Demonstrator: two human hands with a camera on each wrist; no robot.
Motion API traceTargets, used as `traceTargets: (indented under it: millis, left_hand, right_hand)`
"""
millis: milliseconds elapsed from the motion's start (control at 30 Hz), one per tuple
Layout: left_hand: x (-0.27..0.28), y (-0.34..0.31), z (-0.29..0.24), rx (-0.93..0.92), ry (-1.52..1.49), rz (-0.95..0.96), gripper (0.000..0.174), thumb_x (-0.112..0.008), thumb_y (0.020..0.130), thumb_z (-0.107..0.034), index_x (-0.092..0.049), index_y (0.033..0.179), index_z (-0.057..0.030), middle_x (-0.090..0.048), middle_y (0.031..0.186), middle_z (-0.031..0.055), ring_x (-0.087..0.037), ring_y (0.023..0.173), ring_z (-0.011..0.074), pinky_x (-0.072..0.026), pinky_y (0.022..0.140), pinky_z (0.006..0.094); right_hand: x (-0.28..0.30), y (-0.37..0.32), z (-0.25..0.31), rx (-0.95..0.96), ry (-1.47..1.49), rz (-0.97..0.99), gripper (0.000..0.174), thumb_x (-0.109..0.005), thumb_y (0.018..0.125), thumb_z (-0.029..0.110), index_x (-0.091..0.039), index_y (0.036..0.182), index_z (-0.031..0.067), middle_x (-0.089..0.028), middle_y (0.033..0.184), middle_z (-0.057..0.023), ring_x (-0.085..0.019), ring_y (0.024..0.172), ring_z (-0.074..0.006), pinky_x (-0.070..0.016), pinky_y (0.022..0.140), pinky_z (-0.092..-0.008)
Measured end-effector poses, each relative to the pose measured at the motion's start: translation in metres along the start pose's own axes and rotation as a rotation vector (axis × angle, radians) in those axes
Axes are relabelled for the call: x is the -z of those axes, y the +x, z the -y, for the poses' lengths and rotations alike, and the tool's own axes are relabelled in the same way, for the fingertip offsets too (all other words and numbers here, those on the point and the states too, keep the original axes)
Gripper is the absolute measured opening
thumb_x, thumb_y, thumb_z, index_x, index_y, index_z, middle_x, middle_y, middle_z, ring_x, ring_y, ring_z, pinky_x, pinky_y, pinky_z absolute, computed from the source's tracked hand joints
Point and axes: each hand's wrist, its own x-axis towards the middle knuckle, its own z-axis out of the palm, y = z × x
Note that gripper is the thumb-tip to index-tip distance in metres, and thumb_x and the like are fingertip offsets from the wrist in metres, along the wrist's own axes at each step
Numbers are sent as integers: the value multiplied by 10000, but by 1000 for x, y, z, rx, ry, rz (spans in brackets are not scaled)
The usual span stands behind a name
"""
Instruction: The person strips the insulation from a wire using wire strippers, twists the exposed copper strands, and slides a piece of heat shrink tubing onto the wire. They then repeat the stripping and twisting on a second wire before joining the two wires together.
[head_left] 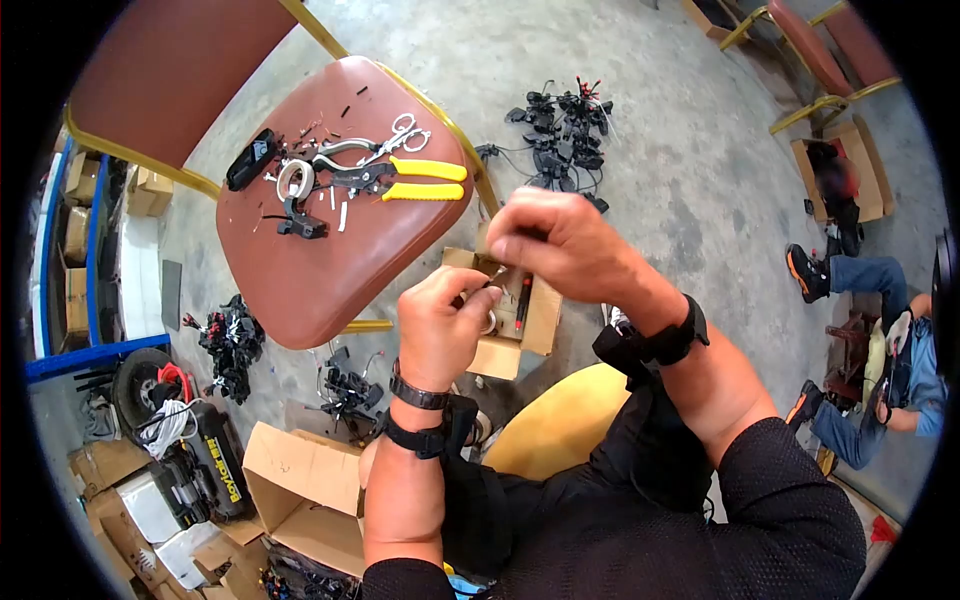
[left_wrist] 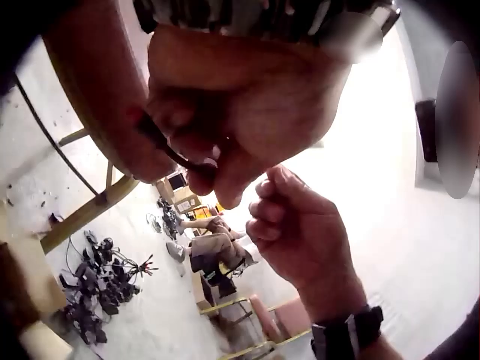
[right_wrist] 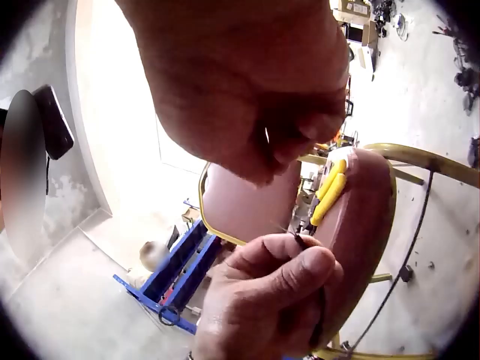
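Note:
My left hand (head_left: 438,325) pinches a thin dark cable between thumb and forefinger. In the right wrist view that hand (right_wrist: 262,296) shows the black cable (right_wrist: 321,307) running down past its fingers, with fine strands at the upper end. My right hand (head_left: 560,243) is raised just beyond and to the right of it, apart from it. The right fingers are curled, thumb tip against the forefinger, in the left wrist view too (left_wrist: 300,236); no object shows in them. A red-tipped dark cable end (left_wrist: 154,131) sticks out beside the left hand in the left wrist view.
A brown chair seat (head_left: 300,290) at the left bears yellow-handled pliers (head_left: 425,180), scissors (head_left: 403,135), a tape roll (head_left: 295,180) and scraps. Beneath my hands stands a cardboard box (head_left: 540,318). Black cable bundles (head_left: 560,135) lie on the floor. Another person's legs (head_left: 865,275) show at right.

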Motion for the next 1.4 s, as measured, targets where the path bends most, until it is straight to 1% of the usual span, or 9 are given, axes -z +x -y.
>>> traceTargets:
  millis: [67, 200, 333, 533, 800, 1000, 1133, 1300, 1400]
  left_hand:
    - [-1, -1, 5, 235, -305, -41, 120, -793, 813, -16, -679, 838, 14, -647, 726, -11, -559, 607, 72, -445, 547, 241]
    - [2, 1, 11, 301, -518, -77, 110, -792, 841, -26, -685, 852, -5, -620, 707, -38, -490, 561, 8, -365, 472, 181]
    - [3, 2, 11, 328, -552, -56, 107, -793, 841, -27, -692, 868, 0, -619, 697, -36, -497, 556, 15, -371, 470, 185]
    - [2, 0, 7, 344, -554, 9, 110, -795, 842, -30, -705, 896, 6, -627, 690, -26, -503, 545, 22, -377, 465, 190]
    - [3, -2, 11, 322, -627, 35, 100, -766, 862, -13, -708, 939, 15, -667, 742, 9, -578, 606, 61, -467, 536, 209]
    - [9, -2, 14, 200, -638, 132, 109, -702, 878, 43, -707, 987, 36, -703, 947, 47, -621, 788, 97, -504, 692, 238]
    - [15, 1, 8, 47, -385, 163, 129, -714, 844, 36, -721, 970, 8, -706, 976, 61, -631, 866, 142, -499, 744, 276]
    - [16, 8, 13, -290, 64, 115, 145, -714, 778, 14, -715, 915, -32, -672, 857, 96, -603, 845, 290, -487, 748, 367]
    - [15, 6, 13, -278, 155, 113, 137, -739, 773, 14, -714, 904, -19, -673, 865, 95, -626, 801, 237, -499, 723, 338]
  right_hand:
    - [4, 3, 4, -84, 95, -151, 119, -693, 837, 40, -695, 951, 4, -653, 855, -104, -631, 723, -222, -522, 677, -332]
    - [9, 0, 4, 25, -78, -92, 241, -716, 822, 46, -684, 1060, 22, -631, 868, -88, -615, 703, -173, -528, 662, -294]
    - [-5, -4, 6, 17, -104, 5, 328, -697, 797, 48, -666, 1124, 37, -654, 909, -125, -665, 713, -243, -565, 672, -358]
    - [-14, -3, -5, 141, -169, 29, 125, -680, 818, 79, -692, 937, 45, -661, 838, -138, -678, 750, -333, -552, 661, -399]
    - [-13, -2, -2, 37, -54, 82, 70, -670, 846, 100, -675, 846, 30, -682, 777, -125, -690, 729, -305, -543, 666, -376]
    - [-1, -2, 5, -156, 73, 231, 116, -661, 873, 115, -722, 921, 29, -718, 797, -125, -693, 727, -206, -544, 695, -336]
    - [6, -1, 11, -182, 90, 276, 128, -664, 870, 125, -728, 921, 27, -716, 785, -117, -677, 714, -175, -543, 696, -333]
    - [9, -1, 10, -223, -64, 335, 129, -671, 847, 135, -718, 896, 26, -712, 794, -147, -695, 733, -252, -547, 700, -353]
    - [2, -4, 0, -99, -209, 278, 118, -657, 828, 140, -693, 850, 30, -697, 801, -161, -691, 769, -331, -550, 698, -395]
